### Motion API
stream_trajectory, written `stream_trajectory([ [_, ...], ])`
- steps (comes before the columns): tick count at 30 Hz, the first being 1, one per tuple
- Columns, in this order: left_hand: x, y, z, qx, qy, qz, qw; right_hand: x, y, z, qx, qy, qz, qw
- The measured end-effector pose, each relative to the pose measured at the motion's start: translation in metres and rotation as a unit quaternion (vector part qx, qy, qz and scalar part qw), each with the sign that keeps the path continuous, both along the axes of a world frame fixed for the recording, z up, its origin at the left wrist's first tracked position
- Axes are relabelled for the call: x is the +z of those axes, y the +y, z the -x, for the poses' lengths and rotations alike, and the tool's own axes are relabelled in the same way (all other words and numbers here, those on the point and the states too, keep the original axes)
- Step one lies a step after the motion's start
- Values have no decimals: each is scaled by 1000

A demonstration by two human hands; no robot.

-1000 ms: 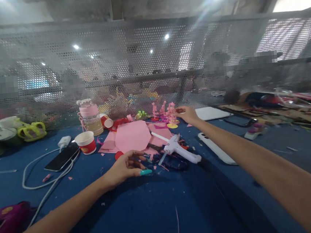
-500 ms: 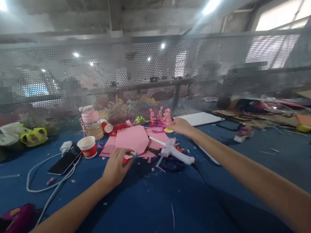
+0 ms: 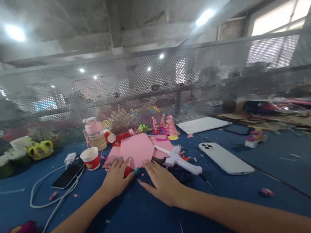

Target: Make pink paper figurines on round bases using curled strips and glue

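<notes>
My left hand (image 3: 115, 179) and right hand (image 3: 163, 183) lie spread by the pink sheet (image 3: 137, 149); it looks light, easily creased (thin card, perhaps); best taken by its edges.

A single camera, worn on the person's head, gives the one view, looking forward and down across the blue counter (image 3: 146, 223) from above its near side. The forearms (image 3: 79, 215) come in from the near left and near right, with the left hand (image 3: 114, 181) and right hand (image 3: 164, 184) around the middle, fairly close to the lens. Its tilt is shallow: the counter takes the lower part, while the far perforated screen (image 3: 138, 78), the ceiling (image 3: 139, 8) and a far-right window (image 3: 277, 13) take the upper part. The field is wide.
</notes>
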State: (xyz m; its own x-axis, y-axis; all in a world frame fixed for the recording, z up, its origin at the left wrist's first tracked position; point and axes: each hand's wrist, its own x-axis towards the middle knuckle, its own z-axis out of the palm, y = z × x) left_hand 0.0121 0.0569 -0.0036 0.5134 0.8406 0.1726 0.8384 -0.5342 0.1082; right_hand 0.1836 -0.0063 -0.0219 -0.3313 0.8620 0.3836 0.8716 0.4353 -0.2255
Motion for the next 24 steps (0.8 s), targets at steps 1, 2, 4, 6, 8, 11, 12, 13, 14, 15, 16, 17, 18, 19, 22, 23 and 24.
stream_trajectory([
  [1, 2, -2, 0, -8, 3, 12, 1000, 1, 1, -1, 4, -4, 5, 1000],
  [2, 4, -3, -1, -10, 6, 23, 1000, 2, 1, -1, 9, -8, 11, 1000],
  [4, 5, -5, -2, -10, 9, 35, 999, 5, 1, -1, 16, -15, 25, 999],
  [6, 5, -6, -2, -11, 7, 34, 999, 6, 0, -1, 19, -19, 31, 999],
  [8, 4, -5, -2, -15, 0, 31, 999, 5, -1, -1, 25, -20, 29, 999],
  [11, 2, -4, -1, -23, -14, 33, 999, 3, -1, -2, 26, -13, 18, 999],
  [12, 2, -4, 0, -28, -18, 31, 999, 3, -1, -3, 24, -10, 12, 1000],
  [13, 2, -4, 0, -33, -18, 31, 999, 2, -1, -3, 21, -8, 5, 1000],
  [14, 2, -5, 0, -38, -17, 30, 999, 2, -1, -4, 19, -6, 0, 1000],
  [15, 1, -5, 0, -43, -16, 31, 998, 2, -1, -4, 18, -4, -2, 1000],
  [16, 1, -6, -1, -48, -14, 31, 998, 1, -1, -4, 18, -3, 0, 1000],
  [17, 1, -6, -1, -54, -14, 32, 998, 1, -1, -4, 20, -3, 6, 1000],
  [18, 0, -6, -1, -61, -16, 34, 997, 1, -1, -4, 22, -3, 11, 1000],
  [19, 0, -7, -1, -68, -20, 36, 997, 1, -2, -4, 24, -3, 14, 1000],
  [22, -3, -7, -1, -94, -43, 30, 994, 1, -2, -4, 10, -2, 11, 1000],
  [23, -3, -8, -1, -108, -52, 23, 993, 1, -3, -4, 0, -2, 12, 1000],
  [24, -3, -8, 0, -124, -58, 18, 990, 1, -3, -4, -10, -1, 15, 1000],
])
